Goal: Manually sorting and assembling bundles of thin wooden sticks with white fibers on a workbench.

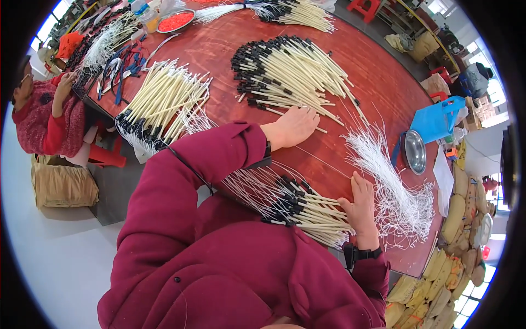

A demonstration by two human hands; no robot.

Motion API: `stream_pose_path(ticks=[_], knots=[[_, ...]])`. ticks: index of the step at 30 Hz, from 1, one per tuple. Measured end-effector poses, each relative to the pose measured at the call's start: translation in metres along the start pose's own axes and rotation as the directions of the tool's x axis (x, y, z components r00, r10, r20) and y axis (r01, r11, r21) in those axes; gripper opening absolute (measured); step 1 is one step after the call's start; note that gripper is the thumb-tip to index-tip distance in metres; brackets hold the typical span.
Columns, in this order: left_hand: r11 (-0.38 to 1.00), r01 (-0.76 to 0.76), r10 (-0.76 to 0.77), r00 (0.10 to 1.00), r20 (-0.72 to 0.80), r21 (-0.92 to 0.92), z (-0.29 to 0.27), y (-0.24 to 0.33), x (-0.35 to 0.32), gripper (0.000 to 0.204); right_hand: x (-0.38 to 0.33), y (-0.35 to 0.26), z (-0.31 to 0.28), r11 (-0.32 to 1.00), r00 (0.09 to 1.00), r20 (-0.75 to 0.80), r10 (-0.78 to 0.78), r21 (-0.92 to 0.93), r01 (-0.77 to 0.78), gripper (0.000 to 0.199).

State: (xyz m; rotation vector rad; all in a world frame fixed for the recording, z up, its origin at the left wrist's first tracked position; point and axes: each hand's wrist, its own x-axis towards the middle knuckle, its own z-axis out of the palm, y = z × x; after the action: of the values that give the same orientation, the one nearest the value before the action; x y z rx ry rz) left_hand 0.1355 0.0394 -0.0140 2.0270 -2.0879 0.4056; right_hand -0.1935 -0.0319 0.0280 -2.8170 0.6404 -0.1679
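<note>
Corded sticks (322,213), five o'clock: apparently done. Black-tipped pile (290,71), twelve o'clock: seemingly uncorded, likely remaining. Left hand (296,126), right hand (361,207): cannot tell either grip.

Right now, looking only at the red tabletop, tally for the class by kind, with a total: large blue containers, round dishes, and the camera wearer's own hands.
Large blue container: 1
Round dishes (silver dish, dish of red-orange bits): 2
Wearer's hands (left hand, right hand): 2
Total: 5
</note>
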Motion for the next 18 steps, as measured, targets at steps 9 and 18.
stream_pose_path(ticks=[9,18], knots=[[0.995,-0.024,0.030,0.998,0.054,-0.101,-0.042,0.004,-0.003,0.011,0.003,0.002,0.001,1.000,1.000,0.004,0.004,0.007,-0.004,0.075],[0.900,0.075,-0.064,0.997,0.041,-0.429,-0.066,-0.059,-0.110,0.018,0.006,0.002,0.000,0.999,0.999,-0.033,-0.035,-0.025,0.034,0.080]])
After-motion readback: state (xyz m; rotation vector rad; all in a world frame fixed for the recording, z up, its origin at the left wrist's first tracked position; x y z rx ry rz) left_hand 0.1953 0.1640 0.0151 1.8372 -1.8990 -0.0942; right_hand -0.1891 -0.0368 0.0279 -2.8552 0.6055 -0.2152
